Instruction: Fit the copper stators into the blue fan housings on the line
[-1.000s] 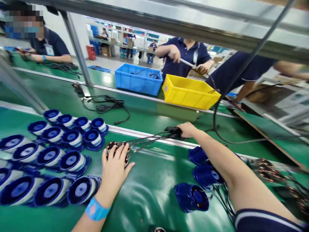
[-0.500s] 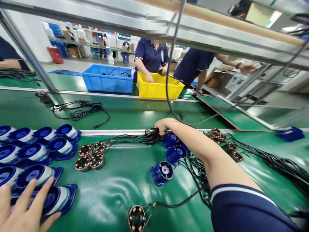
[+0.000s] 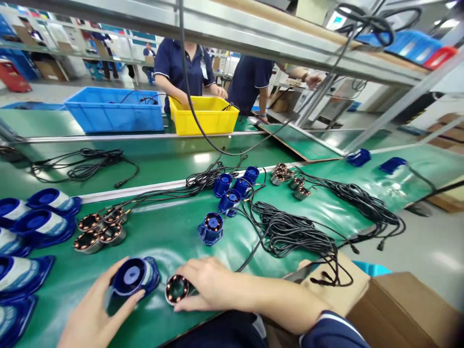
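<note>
My left hand (image 3: 92,302) grips a blue plastic motor housing (image 3: 133,276) with a pale label band, thumb and fingers around its round side. Just right of it, my right hand (image 3: 206,282) has its fingers round a metal stator ring (image 3: 169,292) with copper windings inside. A black cable (image 3: 251,257) runs out from beyond the right hand. The housing and the stator are close together but apart. Rows of similar labelled housings (image 3: 36,222) stand at the left. Farther off, several blue housings (image 3: 210,227) have copper windings or cables visible.
Four-ring cluster aside, several loose stators (image 3: 112,232) lie left of centre, and more stators (image 3: 301,191) at the back right. Coiled black cables (image 3: 286,229) spread across the right. Blue (image 3: 116,113) and yellow (image 3: 205,118) bins stand behind, near a co-worker (image 3: 181,67). A cardboard box (image 3: 409,309) sits lower right.
My right hand has come back from the far cable bundle and taken hold of the near stator. The left hand has moved right, now with a blue housing. The view has shifted right.
</note>
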Demonstrator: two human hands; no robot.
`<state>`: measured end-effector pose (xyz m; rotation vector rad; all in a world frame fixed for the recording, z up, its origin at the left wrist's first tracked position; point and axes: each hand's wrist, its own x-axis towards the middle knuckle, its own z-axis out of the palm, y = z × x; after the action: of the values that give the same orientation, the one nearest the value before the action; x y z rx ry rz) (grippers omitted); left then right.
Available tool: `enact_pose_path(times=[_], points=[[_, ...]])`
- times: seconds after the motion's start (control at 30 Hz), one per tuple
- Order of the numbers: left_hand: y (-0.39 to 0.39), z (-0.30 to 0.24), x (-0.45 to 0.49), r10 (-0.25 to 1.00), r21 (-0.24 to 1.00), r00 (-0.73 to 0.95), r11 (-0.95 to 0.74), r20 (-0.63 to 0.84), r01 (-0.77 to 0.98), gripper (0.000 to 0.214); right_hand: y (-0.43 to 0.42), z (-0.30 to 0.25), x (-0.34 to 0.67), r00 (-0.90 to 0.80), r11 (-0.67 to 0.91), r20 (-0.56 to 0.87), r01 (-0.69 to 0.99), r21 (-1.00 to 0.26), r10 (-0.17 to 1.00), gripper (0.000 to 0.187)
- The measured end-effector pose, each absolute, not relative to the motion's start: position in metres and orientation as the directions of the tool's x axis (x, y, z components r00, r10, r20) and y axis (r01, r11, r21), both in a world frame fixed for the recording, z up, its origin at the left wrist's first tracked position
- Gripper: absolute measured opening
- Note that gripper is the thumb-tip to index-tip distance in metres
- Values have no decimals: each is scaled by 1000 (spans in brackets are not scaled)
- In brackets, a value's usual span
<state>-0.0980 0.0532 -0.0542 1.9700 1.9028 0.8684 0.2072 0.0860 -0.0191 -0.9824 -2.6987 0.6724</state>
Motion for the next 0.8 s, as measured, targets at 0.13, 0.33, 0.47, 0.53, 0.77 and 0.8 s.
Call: enact_pose_path(times=[0.13,0.33,0.47,0.53,0.77,0.8], points=[[63,-44,-53,968,622,78,-213,237,753,64,91,10,223,-614,670,329,478,-568,717,61],[70,-38,-12,955,740,212,-295,208,604,60,99,63,231,-611,724,409,457,-517,678,54],[69,-38,0,964,760,208,-260,167,596,61,106,69,220,-690,692,161,622,-366,705,51],[69,-37,2,965,758,210,-255,158,600,62,108,72,220,-682,670,86,674,-312,726,49],[69,-36,9,973,788,202,-213,115,577,64,93,52,226,-710,705,50,684,-187,703,102],[69,-37,10,973,793,209,-204,99,574,63,91,43,225,-715,711,63,673,-205,696,103]])
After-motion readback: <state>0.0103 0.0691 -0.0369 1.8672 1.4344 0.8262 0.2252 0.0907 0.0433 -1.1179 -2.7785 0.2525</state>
